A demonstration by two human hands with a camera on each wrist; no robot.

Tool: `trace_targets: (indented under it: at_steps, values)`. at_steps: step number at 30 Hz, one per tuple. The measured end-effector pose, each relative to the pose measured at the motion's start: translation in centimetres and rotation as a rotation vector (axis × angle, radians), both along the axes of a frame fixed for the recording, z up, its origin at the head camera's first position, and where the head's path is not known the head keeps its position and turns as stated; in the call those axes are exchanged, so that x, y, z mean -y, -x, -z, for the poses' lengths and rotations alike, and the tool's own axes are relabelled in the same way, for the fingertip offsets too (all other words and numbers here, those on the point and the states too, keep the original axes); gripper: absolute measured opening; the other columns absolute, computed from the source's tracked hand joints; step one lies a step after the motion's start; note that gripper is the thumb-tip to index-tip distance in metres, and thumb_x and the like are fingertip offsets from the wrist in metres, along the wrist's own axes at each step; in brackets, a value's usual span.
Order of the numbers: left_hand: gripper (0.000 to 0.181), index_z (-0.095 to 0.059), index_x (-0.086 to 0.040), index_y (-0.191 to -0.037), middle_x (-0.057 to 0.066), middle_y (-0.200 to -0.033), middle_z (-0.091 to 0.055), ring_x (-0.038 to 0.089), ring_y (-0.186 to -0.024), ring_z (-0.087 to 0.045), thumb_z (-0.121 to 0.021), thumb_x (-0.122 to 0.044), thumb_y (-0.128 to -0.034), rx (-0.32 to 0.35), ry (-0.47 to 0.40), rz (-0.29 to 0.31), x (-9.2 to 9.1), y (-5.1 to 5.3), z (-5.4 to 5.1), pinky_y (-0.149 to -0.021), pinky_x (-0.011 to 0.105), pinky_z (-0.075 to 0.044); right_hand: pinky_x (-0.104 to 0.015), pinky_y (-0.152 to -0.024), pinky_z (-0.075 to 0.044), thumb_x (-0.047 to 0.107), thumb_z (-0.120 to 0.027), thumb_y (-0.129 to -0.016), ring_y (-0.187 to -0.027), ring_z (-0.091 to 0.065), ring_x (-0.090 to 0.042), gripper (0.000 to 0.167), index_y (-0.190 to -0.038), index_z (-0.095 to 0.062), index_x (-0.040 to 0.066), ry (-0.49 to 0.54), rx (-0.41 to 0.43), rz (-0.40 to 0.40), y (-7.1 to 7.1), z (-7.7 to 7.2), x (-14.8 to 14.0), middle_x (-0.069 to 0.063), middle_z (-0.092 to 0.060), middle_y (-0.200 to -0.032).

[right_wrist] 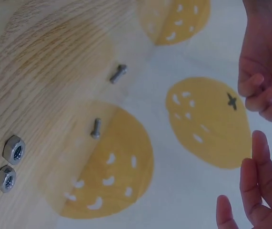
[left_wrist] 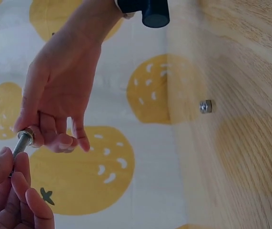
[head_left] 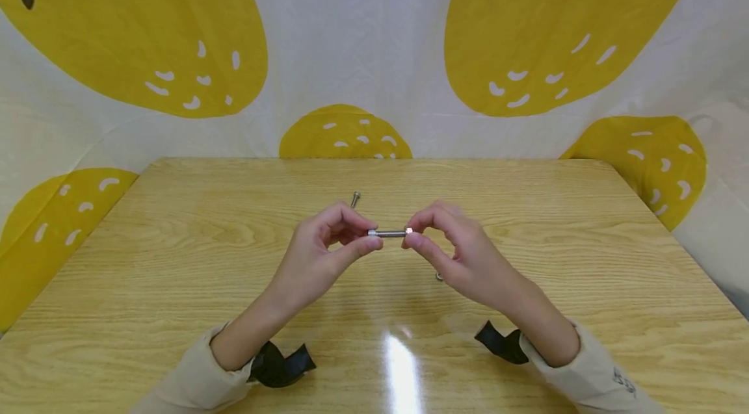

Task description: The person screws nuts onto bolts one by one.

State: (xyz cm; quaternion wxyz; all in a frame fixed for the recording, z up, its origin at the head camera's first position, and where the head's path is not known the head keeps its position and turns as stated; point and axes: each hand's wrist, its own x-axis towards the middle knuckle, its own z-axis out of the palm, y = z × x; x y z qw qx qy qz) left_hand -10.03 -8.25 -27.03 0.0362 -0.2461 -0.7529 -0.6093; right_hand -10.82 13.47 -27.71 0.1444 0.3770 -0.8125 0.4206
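Observation:
A metal bolt (head_left: 390,233) is held level between both hands, above the table. My left hand (head_left: 316,257) pinches its left end between thumb and index finger. At the other end, my right hand (head_left: 468,257) pinches what looks like a hex nut (head_left: 409,231) with thumb and index finger. In the left wrist view, the threaded shank (left_wrist: 20,147) shows between the hands, with a wider ring (left_wrist: 27,134) at the right hand's fingertips. Fingers hide part of both ends. At the right wrist view's edge, the bolt is mostly cut off.
Two hex nuts (right_wrist: 14,150) lie side by side on the wooden table (head_left: 175,238). Two loose bolts (right_wrist: 118,73) lie apart from them; one loose bolt (head_left: 356,197) shows behind my left hand. A patterned cloth (head_left: 357,43) hangs behind the table's back edge.

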Motion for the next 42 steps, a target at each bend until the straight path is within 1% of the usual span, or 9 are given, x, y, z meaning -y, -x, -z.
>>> trace_targets:
  at_steps: [2,9,14,18,22,25,29,37,42]
  values:
    - [0.014,-0.061,-0.004,-0.093,0.009,-0.085,-0.068,0.013,-0.070,-0.061,-0.070,-0.006,-0.0820,-0.004,0.001,0.001,-0.05,0.00,0.03,-0.058,0.022,-0.047,-0.028,-0.073,-0.041,0.011,-0.054,-0.094,-0.085,-0.046,-0.010,0.006,-0.092,-0.059,0.013,-0.021,0.022,0.013,-0.04,0.05,0.12,0.007,-0.060,-0.087]
    - [0.013,-0.062,-0.005,-0.092,0.008,-0.085,-0.068,0.012,-0.068,-0.060,-0.070,-0.007,-0.0819,0.005,0.011,0.002,-0.15,0.08,0.24,-0.056,0.022,-0.046,-0.028,-0.070,-0.040,0.021,-0.043,-0.100,-0.076,-0.047,-0.007,0.028,-0.078,-0.060,0.015,-0.041,0.013,0.072,0.03,0.26,0.45,0.008,-0.060,-0.077]
    - [0.013,-0.062,-0.007,-0.093,0.006,-0.086,-0.068,0.014,-0.070,-0.062,-0.070,-0.010,-0.0827,0.014,0.021,-0.010,-0.05,0.12,0.23,-0.058,0.023,-0.047,-0.026,-0.070,-0.042,0.022,-0.059,-0.092,-0.081,-0.048,-0.008,0.009,-0.093,-0.057,0.013,-0.018,0.075,0.072,-0.07,0.06,0.22,0.007,-0.058,-0.084]
    - [0.013,-0.061,-0.006,-0.093,0.007,-0.088,-0.069,0.014,-0.073,-0.063,-0.069,-0.009,-0.0830,0.016,0.015,-0.015,0.08,0.15,0.16,-0.060,0.023,-0.048,-0.024,-0.073,-0.046,0.006,-0.071,-0.081,-0.084,-0.052,-0.011,0.026,-0.102,-0.054,0.008,0.045,0.000,0.025,-0.02,-0.14,0.14,0.003,-0.059,-0.091]
    - [0.014,-0.061,-0.006,-0.094,0.008,-0.088,-0.069,0.015,-0.074,-0.064,-0.069,-0.008,-0.0828,0.027,0.001,-0.012,0.16,0.19,0.11,-0.060,0.024,-0.049,-0.024,-0.077,-0.046,-0.003,-0.070,-0.079,-0.083,-0.053,-0.011,0.028,-0.101,-0.056,0.006,0.073,-0.096,-0.009,0.13,-0.19,0.16,0.001,-0.061,-0.090]
    - [0.014,-0.061,-0.005,-0.094,0.009,-0.088,-0.069,0.015,-0.075,-0.064,-0.069,-0.008,-0.0826,0.035,-0.006,-0.011,0.16,0.20,0.11,-0.061,0.023,-0.049,-0.024,-0.077,-0.045,-0.004,-0.068,-0.080,-0.084,-0.052,-0.011,0.026,-0.101,-0.057,0.006,0.069,-0.109,-0.013,0.19,-0.18,0.17,0.001,-0.062,-0.091]
    - [0.014,-0.061,-0.004,-0.093,0.010,-0.087,-0.069,0.015,-0.073,-0.063,-0.069,-0.006,-0.0824,0.038,-0.012,-0.004,0.10,0.19,0.14,-0.060,0.023,-0.048,-0.025,-0.078,-0.045,-0.004,-0.067,-0.081,-0.086,-0.051,-0.010,0.023,-0.099,-0.058,0.006,0.052,-0.074,0.004,0.18,-0.10,0.12,0.002,-0.062,-0.091]
    - [0.014,-0.061,-0.005,-0.093,0.009,-0.087,-0.068,0.014,-0.072,-0.062,-0.070,-0.007,-0.0820,0.027,-0.005,-0.003,-0.09,0.08,0.13,-0.059,0.022,-0.048,-0.026,-0.071,-0.042,0.011,-0.057,-0.092,-0.080,-0.047,-0.008,0.002,-0.091,-0.057,0.010,0.033,-0.003,0.048,0.03,0.18,0.28,0.007,-0.059,-0.080]
    - [0.014,-0.061,-0.005,-0.092,0.008,-0.087,-0.068,0.013,-0.072,-0.062,-0.070,-0.007,-0.0816,0.018,0.000,-0.004,-0.23,0.00,0.14,-0.059,0.023,-0.048,-0.026,-0.069,-0.039,0.014,-0.050,-0.097,-0.075,-0.048,-0.006,0.018,-0.083,-0.060,0.011,0.028,-0.028,0.087,0.11,0.39,0.43,0.008,-0.059,-0.076]
